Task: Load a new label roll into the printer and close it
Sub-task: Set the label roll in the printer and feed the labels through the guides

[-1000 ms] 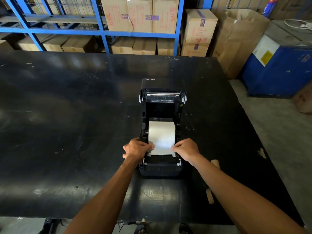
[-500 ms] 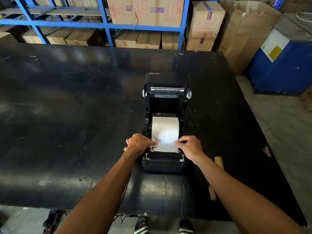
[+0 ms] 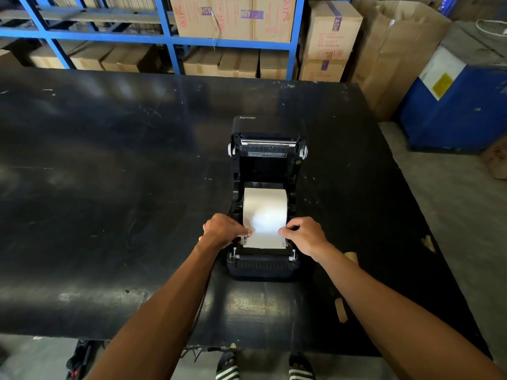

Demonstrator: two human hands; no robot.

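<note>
A black label printer (image 3: 263, 266) stands on the black table (image 3: 109, 187), its lid (image 3: 267, 149) tipped up and back. A white label roll (image 3: 264, 207) lies in its bay, and the loose paper end (image 3: 264, 239) runs forward over the front guides. My left hand (image 3: 223, 230) pinches the left edge of that paper end. On the opposite edge, my right hand (image 3: 304, 235) holds the paper too. Both hands rest just above the printer's front.
A brown cardboard core (image 3: 352, 257) lies on the table right of my right forearm, with a scrap of tape (image 3: 341, 309) nearer the front edge. Blue shelving with cartons (image 3: 233, 17) stands behind the table. A blue bin (image 3: 455, 105) sits at the right.
Both hands stay on the paper end and have shifted slightly back toward the roll. The camera has tilted down a little, so my feet show below the table edge.
</note>
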